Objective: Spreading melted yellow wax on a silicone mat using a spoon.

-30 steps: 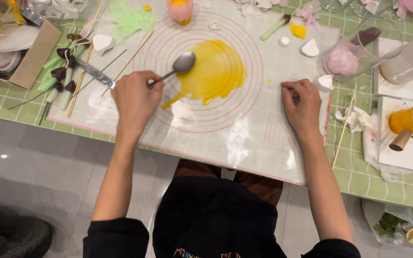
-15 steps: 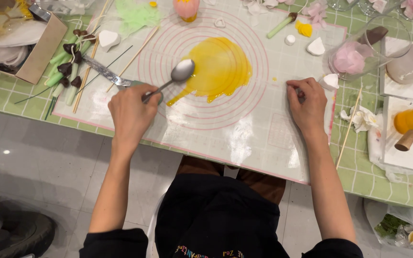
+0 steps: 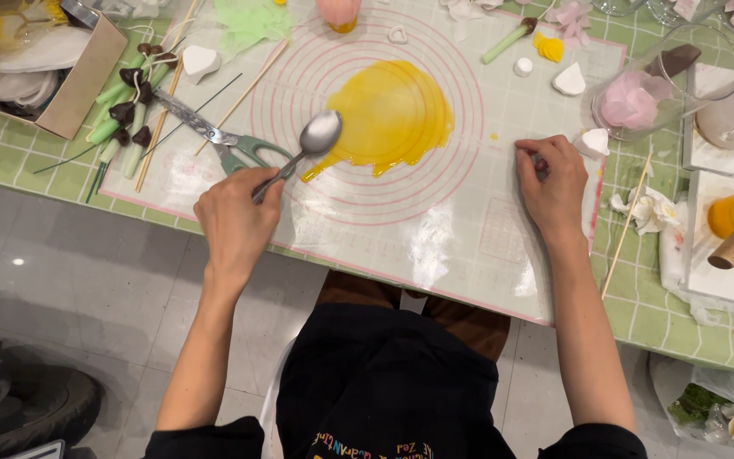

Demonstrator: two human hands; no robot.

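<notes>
A: Status on the hands?

B: Left hand has its grip clamped on the handle of a metal spoon. The bowl points far-right and sits at the left edge of the yellow puddle, touching it or just above; can't tell which.

A: Right?

B: Right hand lies on the silicone mat near its right edge, fingers curled together, pinning the mat and holding nothing else. A white petal piece sits just beside it.

A: How does the stuff handle?

B: My guess: the spoon is stiff and light, fine held at the handle end. The puddle looks wet and glossy, probably sticky, with a thin edge that would tear or smear. The mat is soft and likely slides unless held flat.

A: Clutter?

B: Scissors lie just left of the spoon, wooden skewers further left. A glass jar with pink material sits far-right on the green-checked bench.
</notes>
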